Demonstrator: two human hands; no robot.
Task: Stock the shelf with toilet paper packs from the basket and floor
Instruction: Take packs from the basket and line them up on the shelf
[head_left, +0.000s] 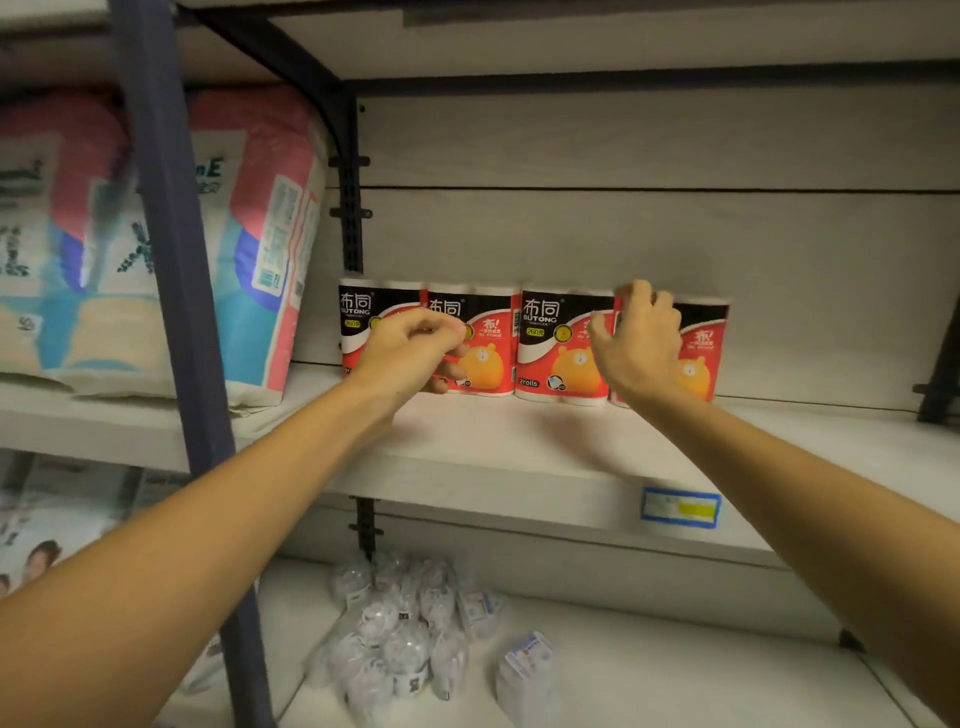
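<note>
Four toilet paper packs (563, 345) stand upright in a row at the back of the shelf (519, 441), the left hand (415, 348) pinching the second pack's wrapper while the right hand (639, 343) grips the fourth pack's top corner.

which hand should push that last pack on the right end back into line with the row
The right hand: it already grips the end pack. The left hand is at the row's other end, over the first two packs.

Glossy plastic film wraps the toilet paper packs (563, 345) on a matt, pale wood-grain shelf (519, 447).
</note>
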